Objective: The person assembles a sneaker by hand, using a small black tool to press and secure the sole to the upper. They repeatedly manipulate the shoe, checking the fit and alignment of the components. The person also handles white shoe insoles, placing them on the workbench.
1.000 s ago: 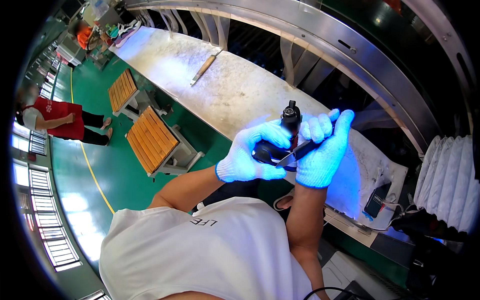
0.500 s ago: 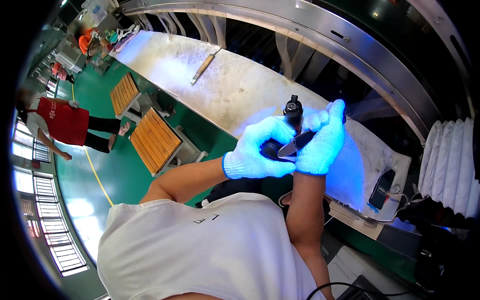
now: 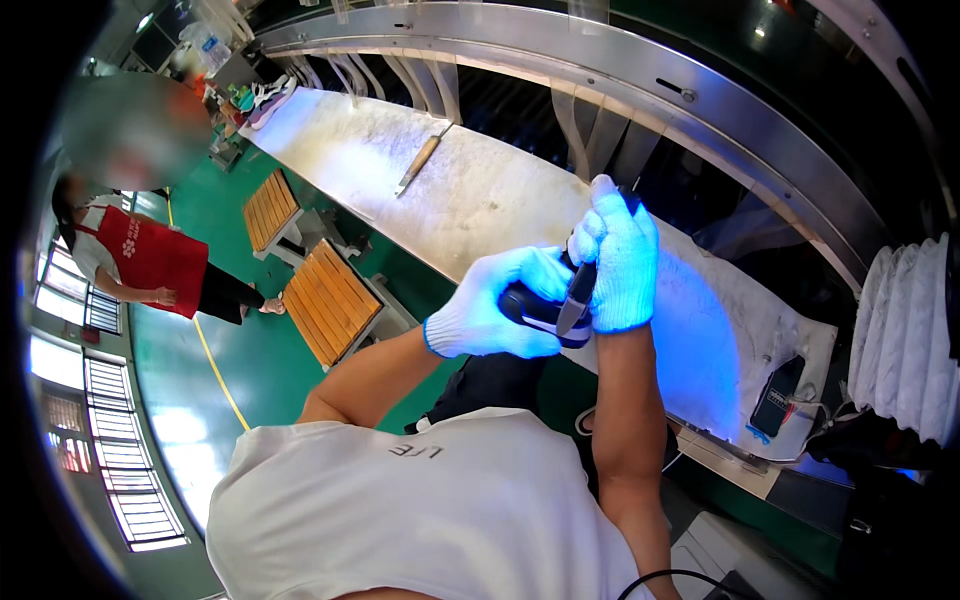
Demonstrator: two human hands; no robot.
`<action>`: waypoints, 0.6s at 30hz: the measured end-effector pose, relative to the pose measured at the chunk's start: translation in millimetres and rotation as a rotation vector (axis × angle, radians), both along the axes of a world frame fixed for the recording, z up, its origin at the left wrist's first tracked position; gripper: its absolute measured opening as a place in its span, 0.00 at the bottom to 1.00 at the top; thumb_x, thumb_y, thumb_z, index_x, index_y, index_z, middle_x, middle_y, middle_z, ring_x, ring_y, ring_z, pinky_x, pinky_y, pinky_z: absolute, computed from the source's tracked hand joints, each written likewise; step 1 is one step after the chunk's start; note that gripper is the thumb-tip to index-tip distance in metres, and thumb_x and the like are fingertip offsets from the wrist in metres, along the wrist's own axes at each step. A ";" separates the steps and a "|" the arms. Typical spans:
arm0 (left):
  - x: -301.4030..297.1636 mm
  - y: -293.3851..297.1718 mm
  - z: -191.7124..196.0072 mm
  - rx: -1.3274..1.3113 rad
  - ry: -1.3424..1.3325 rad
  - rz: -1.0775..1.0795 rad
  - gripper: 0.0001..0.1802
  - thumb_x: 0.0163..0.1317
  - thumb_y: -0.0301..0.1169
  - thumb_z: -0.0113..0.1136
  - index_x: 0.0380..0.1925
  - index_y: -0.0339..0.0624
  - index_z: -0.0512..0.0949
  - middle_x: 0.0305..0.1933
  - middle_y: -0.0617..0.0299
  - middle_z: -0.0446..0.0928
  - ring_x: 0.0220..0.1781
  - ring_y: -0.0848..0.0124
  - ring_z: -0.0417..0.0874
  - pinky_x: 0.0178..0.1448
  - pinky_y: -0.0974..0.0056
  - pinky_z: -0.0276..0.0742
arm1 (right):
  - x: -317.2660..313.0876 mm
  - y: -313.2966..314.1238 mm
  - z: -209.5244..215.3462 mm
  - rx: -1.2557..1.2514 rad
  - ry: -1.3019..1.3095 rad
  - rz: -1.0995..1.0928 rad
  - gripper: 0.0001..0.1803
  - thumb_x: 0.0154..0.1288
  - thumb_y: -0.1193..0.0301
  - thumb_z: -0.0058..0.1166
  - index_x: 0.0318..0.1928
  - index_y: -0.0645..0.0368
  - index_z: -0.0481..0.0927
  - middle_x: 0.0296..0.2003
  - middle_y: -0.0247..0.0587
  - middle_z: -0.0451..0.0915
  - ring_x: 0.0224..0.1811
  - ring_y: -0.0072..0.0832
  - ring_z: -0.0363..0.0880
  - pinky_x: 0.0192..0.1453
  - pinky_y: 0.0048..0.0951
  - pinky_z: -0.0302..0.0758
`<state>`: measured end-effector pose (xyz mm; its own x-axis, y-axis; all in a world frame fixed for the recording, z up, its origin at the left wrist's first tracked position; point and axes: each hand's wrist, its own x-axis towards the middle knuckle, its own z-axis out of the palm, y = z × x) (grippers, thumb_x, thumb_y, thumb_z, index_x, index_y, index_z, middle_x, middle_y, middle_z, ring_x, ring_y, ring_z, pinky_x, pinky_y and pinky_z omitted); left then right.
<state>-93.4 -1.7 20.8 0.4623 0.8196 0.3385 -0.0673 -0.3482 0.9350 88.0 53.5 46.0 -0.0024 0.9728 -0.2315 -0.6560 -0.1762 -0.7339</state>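
My left hand (image 3: 500,305), in a white knit glove lit blue, is closed around a black shoe (image 3: 530,308) with a pale lower edge, mostly hidden by the gloves. My right hand (image 3: 622,260), gloved the same way, grips a knife (image 3: 574,314) with a dark handle. Its broad grey blade points down toward me and lies against or just in front of the shoe; contact cannot be made out. Both hands are close together above the near side of the worktable (image 3: 500,190).
On the table lie a wooden-handled tool (image 3: 420,160) and, to the right, a black phone-like device (image 3: 776,398). Sneakers (image 3: 270,100) sit at the far left end. Behind runs a metal rail (image 3: 520,48) with clear strips. Slatted stools (image 3: 330,305) and a person in a red apron (image 3: 150,250) are left.
My right hand has turned more upright and shifted slightly left, swinging the knife blade steeper. The shoe has tilted with my left hand. The view has shifted a little.
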 end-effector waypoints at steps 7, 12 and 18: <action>-29.0 24.8 -23.6 -0.125 -0.108 0.033 0.28 0.44 0.35 0.92 0.41 0.42 0.82 0.49 0.54 0.87 0.61 0.56 0.88 0.83 0.43 0.71 | 8.7 36.2 -25.0 0.151 -0.227 0.144 0.12 0.81 0.68 0.65 0.36 0.52 0.78 0.20 0.24 0.70 0.17 0.17 0.68 0.22 0.25 0.65; -53.9 39.9 -59.2 -0.142 -0.390 -0.019 0.32 0.40 0.35 0.94 0.42 0.45 0.81 0.47 0.54 0.87 0.61 0.52 0.87 0.89 0.39 0.60 | 63.0 55.1 -73.8 0.064 -0.592 -0.069 0.07 0.75 0.69 0.68 0.42 0.58 0.85 0.26 0.31 0.80 0.20 0.18 0.74 0.24 0.25 0.71; -53.5 55.4 -94.1 -0.301 -0.665 -0.067 0.34 0.46 0.42 0.95 0.44 0.47 0.76 0.47 0.57 0.81 0.61 0.54 0.82 0.89 0.38 0.57 | 93.1 62.0 -114.7 -0.103 -0.726 0.491 0.14 0.73 0.63 0.72 0.50 0.61 0.91 0.29 0.34 0.85 0.19 0.20 0.74 0.23 0.27 0.69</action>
<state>-146.9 53.7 -73.3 0.2896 0.8985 0.3297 -0.6660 -0.0582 0.7437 181.0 115.5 -68.7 -0.2327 0.8747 -0.4250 0.1336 -0.4042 -0.9049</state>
